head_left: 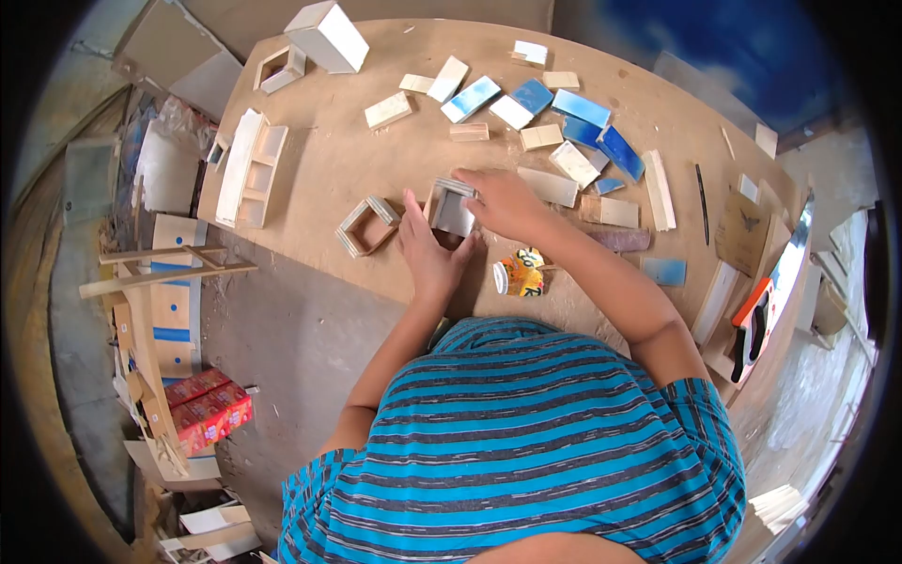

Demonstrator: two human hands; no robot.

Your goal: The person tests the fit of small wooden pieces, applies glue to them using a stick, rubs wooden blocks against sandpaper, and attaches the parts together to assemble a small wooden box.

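A small open wooden box (458, 214) with layered edges and a greyish inside stands on the table, between my two hands. My left hand (435, 254) curves round its near left side, with fingers on the left and thumb at the near edge. On the far right rim lie the bent fingers of my right hand (507, 202), gripping that edge. A similar angular wooden box (367, 227) rests just left of my left hand. Close to my right forearm, a yellow printed paper cup (520, 274) with a thin stick in it is tilted or lying over.
Several plain and blue-painted wood blocks (472, 99) are scattered beyond my hands. A divided wooden tray (254, 179) and a white box (329, 38) stand at the left. At the right lie a handsaw (752, 324), a black pencil-like stick (703, 204) and sandpaper (742, 235).
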